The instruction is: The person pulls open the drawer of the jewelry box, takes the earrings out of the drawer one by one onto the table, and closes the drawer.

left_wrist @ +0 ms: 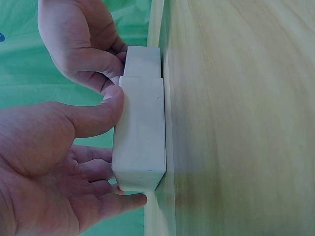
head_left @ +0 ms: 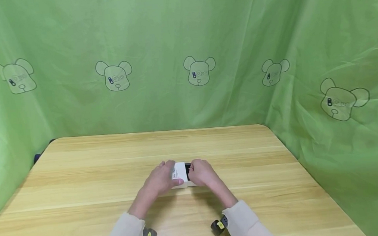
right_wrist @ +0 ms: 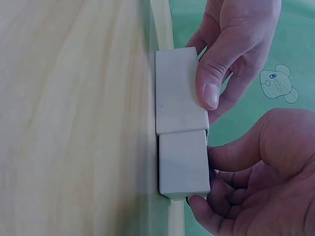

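A small white box [head_left: 180,170] with printing on its top lies on the table, its outer sleeve [left_wrist: 142,125] partly slid off an inner tray [right_wrist: 184,162]. At the tray's exposed part a black interior [head_left: 188,170] shows. My left hand [head_left: 162,178] grips the sleeve from above, thumb along the near edge and fingers over the far side. Curled at the tray's right end, my right hand [head_left: 202,172] holds the tray, its thumb at the upper edge and fingers by the end face. A bit of something black [right_wrist: 187,200] sticks out below that end, near a fingertip.
The wood-grain table [head_left: 111,151] spreads out around the box. Green curtains [head_left: 154,31] with bear-head prints hang behind it and on both sides. Black devices with yellow marks [head_left: 149,235] sit at both wrists, close over the tabletop.
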Tool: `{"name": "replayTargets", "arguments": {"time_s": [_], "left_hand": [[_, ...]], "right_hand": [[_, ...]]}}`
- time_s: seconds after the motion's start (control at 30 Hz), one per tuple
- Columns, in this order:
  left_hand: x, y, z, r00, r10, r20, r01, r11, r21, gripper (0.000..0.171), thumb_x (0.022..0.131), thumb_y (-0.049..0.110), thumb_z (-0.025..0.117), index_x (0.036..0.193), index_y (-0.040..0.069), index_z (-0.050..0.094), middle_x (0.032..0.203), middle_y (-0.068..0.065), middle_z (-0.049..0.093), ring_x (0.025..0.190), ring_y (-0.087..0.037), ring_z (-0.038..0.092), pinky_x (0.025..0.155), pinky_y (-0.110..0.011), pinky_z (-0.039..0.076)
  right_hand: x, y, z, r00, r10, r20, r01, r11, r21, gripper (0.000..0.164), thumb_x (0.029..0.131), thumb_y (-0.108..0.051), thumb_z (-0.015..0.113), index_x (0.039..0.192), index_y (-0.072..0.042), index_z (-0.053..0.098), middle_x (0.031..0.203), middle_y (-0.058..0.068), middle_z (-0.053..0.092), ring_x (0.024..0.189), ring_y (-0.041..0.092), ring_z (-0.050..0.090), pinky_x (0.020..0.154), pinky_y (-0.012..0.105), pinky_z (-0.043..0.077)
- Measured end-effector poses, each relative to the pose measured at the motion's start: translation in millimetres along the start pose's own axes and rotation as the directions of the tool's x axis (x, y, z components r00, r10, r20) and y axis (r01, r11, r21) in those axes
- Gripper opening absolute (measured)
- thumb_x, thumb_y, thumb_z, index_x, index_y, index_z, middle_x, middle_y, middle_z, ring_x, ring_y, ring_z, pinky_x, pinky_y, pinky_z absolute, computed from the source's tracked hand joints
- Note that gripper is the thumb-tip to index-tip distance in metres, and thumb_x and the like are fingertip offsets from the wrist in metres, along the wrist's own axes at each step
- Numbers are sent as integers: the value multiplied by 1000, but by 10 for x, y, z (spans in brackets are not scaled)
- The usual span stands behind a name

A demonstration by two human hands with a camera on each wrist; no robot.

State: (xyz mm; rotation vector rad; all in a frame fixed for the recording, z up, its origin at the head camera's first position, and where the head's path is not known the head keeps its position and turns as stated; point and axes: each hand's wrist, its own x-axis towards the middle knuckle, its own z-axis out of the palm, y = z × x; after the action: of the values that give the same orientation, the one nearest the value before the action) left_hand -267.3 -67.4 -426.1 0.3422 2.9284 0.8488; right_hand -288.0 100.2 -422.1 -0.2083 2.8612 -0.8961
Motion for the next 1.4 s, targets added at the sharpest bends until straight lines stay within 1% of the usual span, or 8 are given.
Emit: {"name": "replayTargets", "arguments": {"time_s": [0.13, 0.33, 0.57, 0.7, 0.87, 1.0, 1.2, 1.4], "left_hand": [[1, 0, 3, 1000, 4, 0, -4, 1000, 2, 72, 88, 35, 79, 145, 3, 49, 134, -21, 64, 131, -41, 55, 107, -53, 50], [5, -10, 4, 1000, -2, 3, 2, 1000, -9, 73, 88, 35, 80, 146, 4, 49, 135, -20, 64, 128, -38, 57, 105, -52, 51], [10, -9, 2, 1000, -6, 9, 6, 1000, -11, 75, 88, 36, 79, 147, 4, 48, 141, -21, 60, 140, -42, 47, 114, -55, 43], [11, -16, 3, 1000, 2, 9, -2, 1000, -6, 74, 88, 36, 79, 147, 3, 48, 142, -20, 60, 143, -41, 44, 116, -55, 41], [11, -23, 0, 1000, 7, 6, -7, 1000, -7, 74, 88, 36, 79, 147, 3, 48, 143, -20, 59, 145, -41, 41, 118, -56, 39], [9, -19, -6, 1000, 2, 9, -2, 1000, -12, 75, 88, 36, 79, 148, 3, 47, 146, -20, 57, 146, -42, 40, 119, -56, 37], [10, -19, -6, 1000, 0, 12, 0, 1000, -21, 76, 88, 36, 78, 149, 3, 46, 148, -20, 55, 146, -42, 39, 120, -57, 35], [5, -23, -13, 1000, 15, 8, -15, 1000, -15, 75, 88, 35, 79, 147, 2, 48, 145, -21, 57, 145, -43, 41, 118, -58, 37]], "right_hand": [[-4, -3, -14, 1000, 9, 21, -9, 1000, 9, 32, 83, 4, 51, 59, -16, 40, 54, -4, 36, 47, 9, 34, 42, 19, 29], [-17, 2, -40, 999, 5, 44, -7, 999, 46, 38, 85, 3, 51, 55, -17, 39, 50, -7, 33, 45, 7, 31, 41, 18, 26], [-8, 12, -59, 999, 17, 50, -21, 997, 80, 39, 87, 1, 52, 55, -18, 39, 49, -7, 34, 46, 8, 32, 42, 18, 27], [-2, 24, -77, 1000, 1, 23, -3, 998, 69, 33, 87, 0, 53, 59, -15, 44, 53, -4, 40, 48, 10, 39, 44, 21, 32], [14, 42, -102, 998, -55, -29, 58, 994, 88, 15, 89, -1, 59, 77, -8, 55, 70, 3, 54, 59, 15, 52, 53, 24, 42], [40, 54, -125, 993, -91, -76, 100, 988, 117, 10, 88, 0, 66, 84, -6, 59, 74, 4, 58, 66, 16, 54, 58, 24, 45], [59, 65, -178, 995, -50, -92, 69, 972, 225, 7, 88, 2, 68, 90, -3, 64, 76, 8, 66, 63, 16, 61, 56, 25, 50], [68, 93, -208, 995, -41, -92, 63, 964, 258, 5, 90, 2, 68, 92, -3, 69, 82, 13, 72, 68, 22, 67, 59, 26, 55]]}}
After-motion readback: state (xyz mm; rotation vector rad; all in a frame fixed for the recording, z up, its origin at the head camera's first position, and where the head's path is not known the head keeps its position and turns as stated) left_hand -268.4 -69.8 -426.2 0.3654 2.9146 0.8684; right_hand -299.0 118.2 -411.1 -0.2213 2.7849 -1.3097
